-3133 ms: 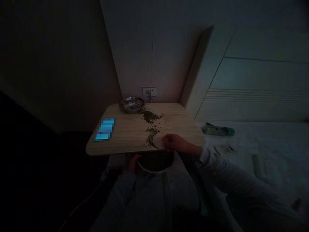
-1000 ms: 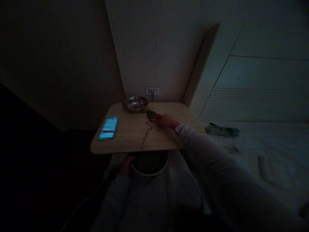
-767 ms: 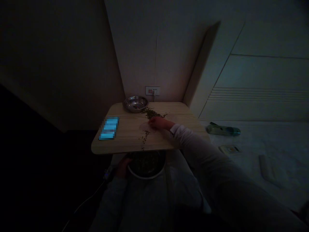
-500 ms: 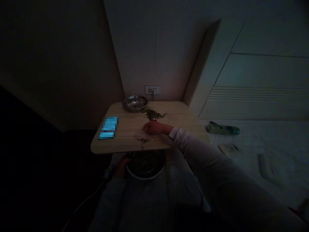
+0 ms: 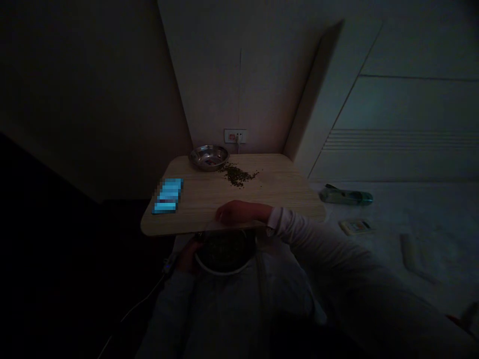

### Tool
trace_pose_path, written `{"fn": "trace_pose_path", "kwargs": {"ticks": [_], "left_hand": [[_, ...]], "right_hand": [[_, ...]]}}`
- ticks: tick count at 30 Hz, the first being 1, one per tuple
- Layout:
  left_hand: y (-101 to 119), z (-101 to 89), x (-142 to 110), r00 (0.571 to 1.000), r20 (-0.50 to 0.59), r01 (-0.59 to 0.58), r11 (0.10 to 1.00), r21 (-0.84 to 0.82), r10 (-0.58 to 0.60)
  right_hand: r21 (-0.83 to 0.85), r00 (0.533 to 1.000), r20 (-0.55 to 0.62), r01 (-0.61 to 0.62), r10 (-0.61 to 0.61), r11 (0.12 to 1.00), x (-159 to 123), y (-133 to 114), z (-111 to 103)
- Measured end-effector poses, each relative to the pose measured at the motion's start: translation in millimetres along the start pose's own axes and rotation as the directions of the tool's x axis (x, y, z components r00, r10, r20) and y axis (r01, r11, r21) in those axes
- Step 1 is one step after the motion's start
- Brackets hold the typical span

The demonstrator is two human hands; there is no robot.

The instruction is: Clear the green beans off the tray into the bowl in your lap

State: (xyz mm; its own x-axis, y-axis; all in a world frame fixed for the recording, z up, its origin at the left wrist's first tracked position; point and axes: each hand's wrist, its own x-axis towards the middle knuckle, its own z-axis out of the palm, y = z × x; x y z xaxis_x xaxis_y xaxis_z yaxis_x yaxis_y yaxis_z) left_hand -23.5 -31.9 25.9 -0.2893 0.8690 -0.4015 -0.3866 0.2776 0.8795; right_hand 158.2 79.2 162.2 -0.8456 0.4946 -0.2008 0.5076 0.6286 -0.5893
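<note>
While dim light hides much of the lower part of the frame, the person's lap point(image 5: 228, 309) shows faintly at bottom centre, with the long pale sleeve point(image 5: 307, 239) of the right arm reaching in from the lower right. A thin white cable point(image 5: 136, 302) curves through the dark lower left. Just below centre, a dark bowl point(image 5: 224, 273) with a pale rim sits against the lap, partly under the table's near edge; its greenish contents are too dim to make out. The left hand point(image 5: 188, 256) holds the bowl at its left side, the thumb by the rim and the other fingers lost in shadow. Above the bowl, at the table's near edge, the right hand point(image 5: 239, 213) is bent over with its fingers drawn close together on a thin see-through piece point(image 5: 213, 227), whose outline is blurred.

The wooden table point(image 5: 198, 202) fills the middle of the frame. Left of centre on it lies a phone point(image 5: 167, 196) with a lit, pixelated screen. Beyond the right hand, small green grains point(image 5: 237, 175) lie in a loose heap, reaching the foot of a shiny metal bowl point(image 5: 208, 158) at the far left corner. At right, a green bottle point(image 5: 346, 196) lies on the white bedding point(image 5: 389, 204). Farthest back, above the table, a socket point(image 5: 235, 135) is set in the wall point(image 5: 213, 85).
</note>
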Motion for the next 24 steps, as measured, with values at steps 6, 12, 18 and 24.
{"fn": "trace_pose_path", "kwargs": {"ticks": [6, 12, 18, 24], "left_hand": [[9, 11.7, -9, 1.0, -0.024, 0.018, 0.999, -0.031, -0.019], [2, 16.7, -10, 0.993, 0.105, 0.057, 0.997, -0.053, -0.051], [-15, 32.4, -6, 0.97, 0.239, 0.056, 0.996, -0.072, -0.038], [-20, 39.0, -9, 0.981, 0.188, 0.044, 0.998, 0.048, -0.052]], "right_hand": [[0.119, 0.999, -0.032, -0.009, 0.013, 0.993, -16, 12, -4], [0.276, 0.932, -0.3, -0.12, 0.204, 0.954, -18, 55, -28], [0.105, 0.672, -0.662, -0.354, 0.331, 0.929, -16, 94, -67], [-0.095, 0.625, -0.684, -0.586, 0.375, 0.805, -5, 97, -79]]}}
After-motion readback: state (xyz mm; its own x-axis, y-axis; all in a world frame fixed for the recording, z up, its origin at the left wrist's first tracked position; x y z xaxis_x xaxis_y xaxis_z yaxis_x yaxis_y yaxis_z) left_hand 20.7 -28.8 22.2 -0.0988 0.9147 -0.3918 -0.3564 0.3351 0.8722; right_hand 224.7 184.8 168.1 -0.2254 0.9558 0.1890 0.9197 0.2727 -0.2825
